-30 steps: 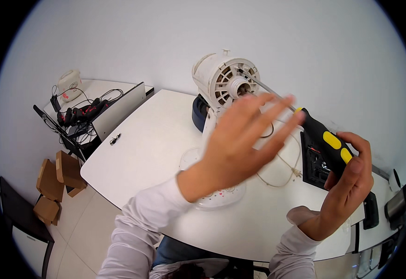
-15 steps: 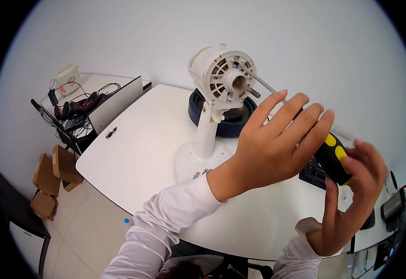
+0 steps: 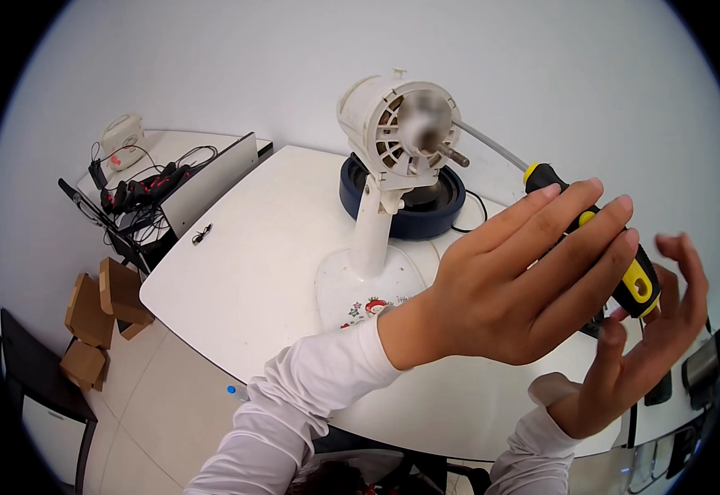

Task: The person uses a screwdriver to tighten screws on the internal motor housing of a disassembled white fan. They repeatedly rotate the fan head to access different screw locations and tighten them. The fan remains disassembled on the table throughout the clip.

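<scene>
While brown cardboard boxes [image 3: 88, 318] sit on the floor off the white tabletop's [image 3: 253, 272] left edge, a white plastic fan motor on its stand [image 3: 385, 165] rises near the far edge before a dark blue round base [image 3: 405, 206]. Both hands are raised over the right side: the left hand [image 3: 512, 285] spread flat across a black-and-yellow screwdriver [image 3: 616, 247], the right hand [image 3: 644, 342] open beneath its handle, grip unclear.

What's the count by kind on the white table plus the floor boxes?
Screwdriver, black and yellow handle, between left hand and right hand: 1
White fan motor on stand: 1
Dark blue round base behind it: 1
Cardboard boxes on the floor: about 4
Total: about 7
</scene>
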`<state>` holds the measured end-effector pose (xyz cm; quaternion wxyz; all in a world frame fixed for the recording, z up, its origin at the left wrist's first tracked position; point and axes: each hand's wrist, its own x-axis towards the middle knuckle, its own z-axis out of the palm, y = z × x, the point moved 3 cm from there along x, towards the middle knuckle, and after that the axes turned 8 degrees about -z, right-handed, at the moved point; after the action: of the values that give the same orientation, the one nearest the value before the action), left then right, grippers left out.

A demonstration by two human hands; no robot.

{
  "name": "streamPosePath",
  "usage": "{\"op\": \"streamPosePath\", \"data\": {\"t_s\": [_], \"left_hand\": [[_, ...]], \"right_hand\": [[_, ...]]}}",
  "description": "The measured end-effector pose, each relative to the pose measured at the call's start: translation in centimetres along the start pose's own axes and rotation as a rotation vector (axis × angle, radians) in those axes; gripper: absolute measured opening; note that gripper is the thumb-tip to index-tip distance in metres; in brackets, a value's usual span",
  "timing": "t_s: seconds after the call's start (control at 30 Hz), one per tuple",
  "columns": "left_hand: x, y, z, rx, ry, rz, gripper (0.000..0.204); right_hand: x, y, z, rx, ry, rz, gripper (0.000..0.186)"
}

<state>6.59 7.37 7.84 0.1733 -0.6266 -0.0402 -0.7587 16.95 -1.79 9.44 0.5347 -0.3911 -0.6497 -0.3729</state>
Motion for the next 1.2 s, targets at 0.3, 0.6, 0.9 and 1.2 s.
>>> {"op": "streamPosePath", "data": {"t_s": [0.3,0.6,0.9,1.2], "left_hand": [[-0.9,0.1,-0.9,0.031,-0.093,-0.037,0.024],[-1.4,0.6,-0.5,0.009,-0.026,-0.052,0.016],[-1.2,0.5,-0.2,0.042,-0.002,-0.032,0.015],[-1.8,0.8,0.7,0.022,-0.003,-0.067,0.019]], "right_hand": [[-0.2,-0.3,-1.5,-0.061,-0.294,-0.236,0.032],[-1.9,0.3,0.3,-0.065,-0.079,0.021,0.057],[-2.1,0.5,-0.2,-0.024,-0.322,-0.11,0.058],[-2.8,1.0,0.1,0.05,-0.121,-0.054,0.043]]}}
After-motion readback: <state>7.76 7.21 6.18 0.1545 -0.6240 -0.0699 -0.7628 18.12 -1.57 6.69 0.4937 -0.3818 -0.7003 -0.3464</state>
